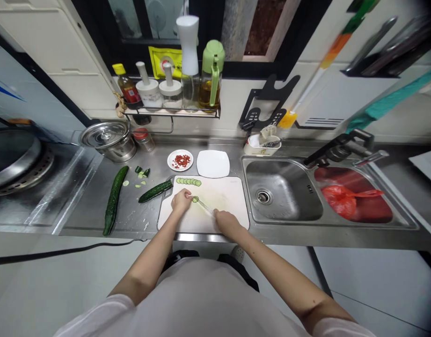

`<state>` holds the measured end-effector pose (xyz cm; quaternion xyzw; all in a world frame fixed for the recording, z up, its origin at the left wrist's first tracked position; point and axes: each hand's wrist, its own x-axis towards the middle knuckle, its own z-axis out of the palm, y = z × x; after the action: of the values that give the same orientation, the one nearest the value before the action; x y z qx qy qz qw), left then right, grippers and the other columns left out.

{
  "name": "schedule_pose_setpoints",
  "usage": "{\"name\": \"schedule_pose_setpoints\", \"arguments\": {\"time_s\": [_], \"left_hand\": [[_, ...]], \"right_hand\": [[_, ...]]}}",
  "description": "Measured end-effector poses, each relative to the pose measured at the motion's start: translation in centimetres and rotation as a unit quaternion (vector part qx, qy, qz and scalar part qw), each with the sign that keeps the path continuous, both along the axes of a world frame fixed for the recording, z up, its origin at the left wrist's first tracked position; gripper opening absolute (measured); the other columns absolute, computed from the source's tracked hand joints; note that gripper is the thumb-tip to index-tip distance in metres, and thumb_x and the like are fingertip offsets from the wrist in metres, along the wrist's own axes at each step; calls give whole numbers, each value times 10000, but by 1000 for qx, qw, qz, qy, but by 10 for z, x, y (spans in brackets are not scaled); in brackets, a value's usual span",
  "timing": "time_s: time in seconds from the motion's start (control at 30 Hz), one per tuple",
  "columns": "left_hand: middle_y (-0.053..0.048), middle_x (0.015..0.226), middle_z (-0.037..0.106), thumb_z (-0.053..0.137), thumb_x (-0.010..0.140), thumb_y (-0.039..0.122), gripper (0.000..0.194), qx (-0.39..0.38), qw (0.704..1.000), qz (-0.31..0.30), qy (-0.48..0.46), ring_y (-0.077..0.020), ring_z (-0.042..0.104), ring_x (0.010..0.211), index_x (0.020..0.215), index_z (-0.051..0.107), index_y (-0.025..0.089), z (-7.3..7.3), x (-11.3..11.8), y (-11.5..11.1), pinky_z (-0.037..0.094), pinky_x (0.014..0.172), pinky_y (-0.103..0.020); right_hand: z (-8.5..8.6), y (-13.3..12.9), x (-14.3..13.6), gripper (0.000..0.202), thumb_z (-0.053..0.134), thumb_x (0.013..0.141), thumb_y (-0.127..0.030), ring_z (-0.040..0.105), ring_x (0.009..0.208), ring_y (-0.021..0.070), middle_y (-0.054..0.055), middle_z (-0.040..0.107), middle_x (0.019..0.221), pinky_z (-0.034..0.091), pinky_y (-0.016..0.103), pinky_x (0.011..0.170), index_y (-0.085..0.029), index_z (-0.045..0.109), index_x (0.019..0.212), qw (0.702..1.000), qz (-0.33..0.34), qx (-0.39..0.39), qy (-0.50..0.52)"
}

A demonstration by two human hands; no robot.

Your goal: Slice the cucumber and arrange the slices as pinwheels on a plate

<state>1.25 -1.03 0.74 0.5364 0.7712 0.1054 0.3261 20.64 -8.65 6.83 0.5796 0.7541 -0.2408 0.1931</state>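
Note:
Above the white cutting board, my left hand has its fingers drawn together at the edge of a round cucumber slice. My right hand grips the handle of a knife, whose blade points left and meets that slice at its tip. Along the board's top left lies an overlapping row of cucumber slices. A cut length of cucumber rests at the board's left edge, partly on the counter. Farther left lies a long whole cucumber.
Cucumber scraps lie on the steel counter. Behind the board stand a small plate of chopped red pieces and a white square plate. A double sink holding a red bag is at right; a lidded pot stands at left.

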Motion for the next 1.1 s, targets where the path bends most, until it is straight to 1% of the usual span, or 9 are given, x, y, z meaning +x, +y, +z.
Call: {"name": "schedule_pose_setpoints", "arguments": {"time_s": [0.27,0.53,0.67,0.83,1.1], "left_hand": [[36,917,729,653,783,327,143,-6,1000,-4,5,-172,653,873,924,648,299,4,1,0,406,685,-253],[36,937,724,639,792,350,139,-8,1000,0,10,-176,653,886,924,650,308,2,1,0,418,696,-262],[35,941,727,640,790,343,141,-4,1000,1,10,-174,654,894,927,652,308,2,1,-1,419,702,-259],[27,936,731,649,789,343,146,7,1000,-2,14,-176,657,884,930,654,307,1,1,-2,423,716,-262],[24,935,731,639,790,341,152,13,1000,0,16,-182,656,900,937,662,308,-1,2,-3,429,724,-265]], "right_hand": [[-5,2,1,308,393,884,-43,670,968,249,165,687,987,488,308,758,-113,542,1144,1000,2,13,4],[2,3,-3,313,385,902,-52,654,1017,237,166,679,1033,482,305,800,-123,532,1168,1000,-15,-6,8],[3,3,-4,320,381,900,-52,654,1029,241,174,679,1037,487,307,801,-116,537,1171,1000,-13,-7,7],[1,1,-1,344,375,885,-37,659,1019,246,182,680,1035,495,316,794,-107,538,1179,1000,-7,1,10],[0,-5,8,312,398,886,-46,660,1005,245,181,680,1024,488,315,791,-111,544,1153,1000,-7,-8,4]]}}
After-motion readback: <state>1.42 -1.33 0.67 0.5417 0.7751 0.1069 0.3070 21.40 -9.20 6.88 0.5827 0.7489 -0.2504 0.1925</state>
